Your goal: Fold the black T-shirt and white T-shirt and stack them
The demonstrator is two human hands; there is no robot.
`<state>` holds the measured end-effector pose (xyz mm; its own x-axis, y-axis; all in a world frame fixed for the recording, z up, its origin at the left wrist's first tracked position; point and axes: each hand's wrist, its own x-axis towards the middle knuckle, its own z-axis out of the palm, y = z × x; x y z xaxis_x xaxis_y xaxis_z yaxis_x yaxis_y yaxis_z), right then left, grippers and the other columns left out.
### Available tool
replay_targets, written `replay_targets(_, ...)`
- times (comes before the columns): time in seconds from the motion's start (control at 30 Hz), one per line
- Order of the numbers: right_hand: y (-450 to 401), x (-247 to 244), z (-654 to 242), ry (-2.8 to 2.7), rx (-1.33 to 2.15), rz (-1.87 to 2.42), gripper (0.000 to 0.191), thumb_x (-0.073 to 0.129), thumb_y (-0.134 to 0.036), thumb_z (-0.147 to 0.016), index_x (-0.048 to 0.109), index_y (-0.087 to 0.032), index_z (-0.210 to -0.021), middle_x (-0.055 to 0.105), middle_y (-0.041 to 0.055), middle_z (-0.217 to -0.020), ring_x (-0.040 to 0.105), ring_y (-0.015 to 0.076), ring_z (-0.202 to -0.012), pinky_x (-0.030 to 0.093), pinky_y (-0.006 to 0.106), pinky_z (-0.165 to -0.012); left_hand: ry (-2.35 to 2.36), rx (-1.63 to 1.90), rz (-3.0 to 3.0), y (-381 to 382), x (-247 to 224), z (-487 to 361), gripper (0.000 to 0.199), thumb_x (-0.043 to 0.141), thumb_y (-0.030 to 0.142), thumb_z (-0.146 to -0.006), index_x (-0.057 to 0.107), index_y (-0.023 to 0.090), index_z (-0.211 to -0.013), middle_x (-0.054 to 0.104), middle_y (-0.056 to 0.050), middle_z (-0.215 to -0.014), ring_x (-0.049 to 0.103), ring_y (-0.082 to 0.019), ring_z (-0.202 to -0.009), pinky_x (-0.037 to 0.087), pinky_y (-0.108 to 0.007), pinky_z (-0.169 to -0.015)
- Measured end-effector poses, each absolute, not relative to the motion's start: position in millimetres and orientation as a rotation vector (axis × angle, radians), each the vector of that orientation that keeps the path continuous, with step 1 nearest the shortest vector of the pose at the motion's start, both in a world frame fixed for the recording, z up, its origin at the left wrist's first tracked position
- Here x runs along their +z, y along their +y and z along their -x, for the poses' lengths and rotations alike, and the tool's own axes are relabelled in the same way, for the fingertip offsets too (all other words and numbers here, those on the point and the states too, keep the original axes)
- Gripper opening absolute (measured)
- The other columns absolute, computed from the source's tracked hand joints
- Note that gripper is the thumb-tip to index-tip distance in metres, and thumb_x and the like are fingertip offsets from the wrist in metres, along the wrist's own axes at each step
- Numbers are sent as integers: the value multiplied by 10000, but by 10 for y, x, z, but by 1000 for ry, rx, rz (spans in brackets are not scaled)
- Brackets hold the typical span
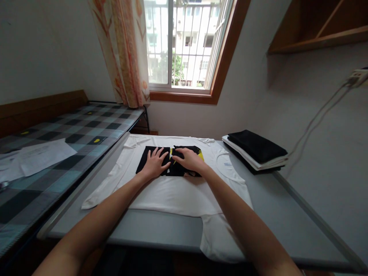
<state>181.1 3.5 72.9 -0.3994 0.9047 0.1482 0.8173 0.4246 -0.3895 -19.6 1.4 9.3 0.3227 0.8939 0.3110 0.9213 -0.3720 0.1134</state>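
Grey table, six o'clock: white shirt laid flat at centre, black patch on it beneath left hand, fingers spread, and right hand, fingers bent, pinch untellable; light, even pressure would suit cloth. Folded clothes, two o'clock; window, twelve.

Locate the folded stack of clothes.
In the head view, the folded stack sits on the gray table's right side, beside the white shirt and near the wall.

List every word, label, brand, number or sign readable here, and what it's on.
No text is readable.
Neck label on white shirt: too small, blurred.
Papers: any print too faint.
Yellow marks on checked bedding: any lettering too small.
Black panel: partly covered, no lettering legible.
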Motion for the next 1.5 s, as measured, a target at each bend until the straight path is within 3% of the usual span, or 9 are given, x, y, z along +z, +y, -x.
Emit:
replay_targets(0.17, 152, 651, -2353, -2243, 348, 1341, 428, 572, -318, -890, 616, -172, -1289, 631, 135, -1259, 615, 237, -1119, 478, 365, -978, -1124, -773, 2721, -100, 192, 91, 453, 605, 371, -850, 604, 236, -1282, 576, -86, -1331, 485, -253, -1249, 328, -446, -1105)
replay_targets(0.3, 27, 428, -2624, -2428, 341, 1199, 656, 691, -326, -776, 527, -200, -1398, 499, 156, -1416, 465, 286, -1314, 384, 457, -1094, -1011, -783, 2771, -166, 178, -7, 438, 633, 218, -786, 640, 250, -1224, 608, -67, -1256, 535, -243, -1163, 380, -417, -1033)
replay_targets(0.4, -94, 272, -2665, -2501, 268, 1222, 781, 677, -229, -731, 435, -193, -1472, 391, 169, -1501, 357, 311, -1392, 340, 489, -1122, -1031, -759, 2745, -146, 136, -30, 378, 597, 129, -795, 671, 244, -1148, 626, -60, -1209, 570, -224, -1101, 406, -396, -971)
replay_targets(0.73, -221, 192, -2578, -2558, -197, 1566, 779, 418, 0, -775, 298, -102, -1538, 268, 192, -1590, 300, 294, -1447, 307, 474, -1147, -940, -569, 2676, -106, 151, -11, 239, 556, 200, -909, 666, 206, -1121, 672, -60, -1097, 629, -180, -888, 432, -350, -808)
replay_targets(1.0, -209, 123, -2655, -2637, -49, 1727, 804, 383, 8, -775, 262, -129, -1558, 215, 141, -1609, 267, 347, -1456, 330, 530, -1127, -951, -548, 2712, -150, 156, -77, 206, 508, 176, -909, 691, 214, -996, 671, -34, -913, 623, -158, -820, 417, -329, -779)
replay_targets(1.13, -156, 107, -2756, -2592, 162, 1628, 818, 448, -66, -777, 242, -146, -1564, 183, 149, -1615, 218, 347, -1472, 288, 552, -1148, -912, -549, 2750, -158, 152, -80, 202, 509, 171, -904, 692, 214, -981, 664, -31, -886, 610, -156, -830, 413, -318, -774)
replay_targets(1.3, -110, 240, -2888, -2572, 466, 1419, 742, 623, -431, -830, 419, -169, -1493, 324, 161, -1571, 251, 326, -1466, 269, 521, -1167, -890, -540, 2726, -159, 207, -63, 181, 518, 195, -909, 688, 210, -969, 664, -46, -903, 581, -184, -880, 411, -338, -814)
replay_targets(1.4, -43, 306, -2802, -2373, 380, 1384, 568, 465, -493, -947, 546, -156, -1396, 477, 166, -1475, 375, 279, -1413, 312, 460, -1157, -896, -506, 2725, -166, 223, -62, 173, 528, 191, -893, 690, 208, -954, 664, -53, -914, 569, -197, -907, 414, -349, -825)
replay_targets(1.5, 52, 317, -2603, -2269, 208, 1471, 572, 350, -479, -996, 527, -124, -1408, 428, 188, -1506, 345, 288, -1427, 295, 471, -1157, -894, -513, 2738, -176, 216, -68, 172, 540, 172, -872, 693, 203, -943, 660, -49, -907, 561, -193, -900, 416, -345, -826)
